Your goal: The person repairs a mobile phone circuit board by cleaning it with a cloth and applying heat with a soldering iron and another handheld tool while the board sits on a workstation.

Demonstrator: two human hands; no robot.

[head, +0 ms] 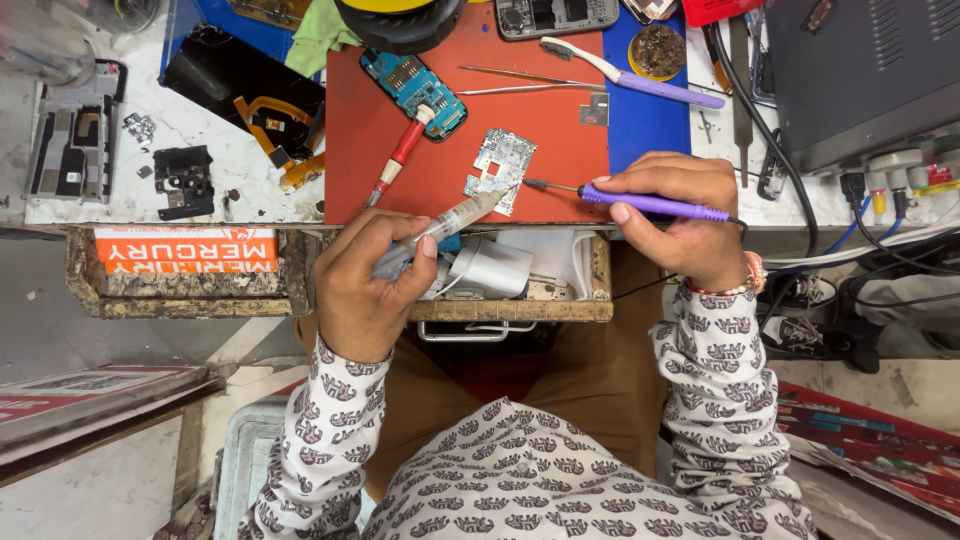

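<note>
We see a small silvery board (501, 166), perforated and irregular, lying on the red mat (400, 120). Our left hand (365, 285) pinches a syringe (455, 218) whose tip touches it; our right hand (675, 215) grips a purple iron (640, 204), tip beside the board.

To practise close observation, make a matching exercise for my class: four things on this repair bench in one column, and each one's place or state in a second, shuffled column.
Things
1. purple soldering iron
2. syringe
3. silver circuit board
4. red-handled screwdriver

Places or states
A. lying loose on the red mat, beside the blue phone board
B. held in the right hand
C. held in the left hand
D. flat on the mat, both tool tips meeting at it

Pairs: 1-B, 2-C, 3-D, 4-A
</note>
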